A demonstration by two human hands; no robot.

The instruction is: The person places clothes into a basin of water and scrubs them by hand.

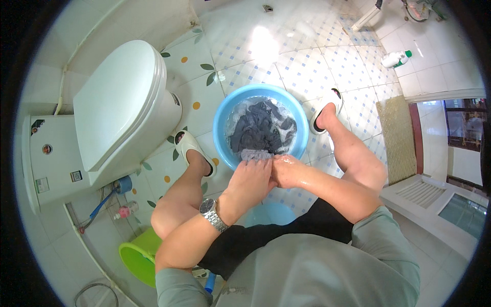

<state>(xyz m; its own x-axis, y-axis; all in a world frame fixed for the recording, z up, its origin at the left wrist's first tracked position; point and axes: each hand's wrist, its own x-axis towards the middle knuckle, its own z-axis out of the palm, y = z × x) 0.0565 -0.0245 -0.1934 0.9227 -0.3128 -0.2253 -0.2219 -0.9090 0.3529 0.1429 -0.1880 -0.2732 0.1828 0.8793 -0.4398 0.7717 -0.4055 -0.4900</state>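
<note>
In the head view a light-blue plastic basin stands on the floor between my feet. Dark grey wet cloth lies bunched inside it, amid foamy water. A lighter grey ribbed part of the cloth reaches up to the basin's near rim. My left hand, with a metal watch on the wrist, grips that part from the left. My right hand is wet, touches the left one and also holds the cloth. The fingertips of both hands are partly hidden.
To the left is a white toilet with its lid down. A green bucket lies tilted beside my left leg, near a pink bottle and a blue-handled toilet brush. A white bottle is by the right wall.
</note>
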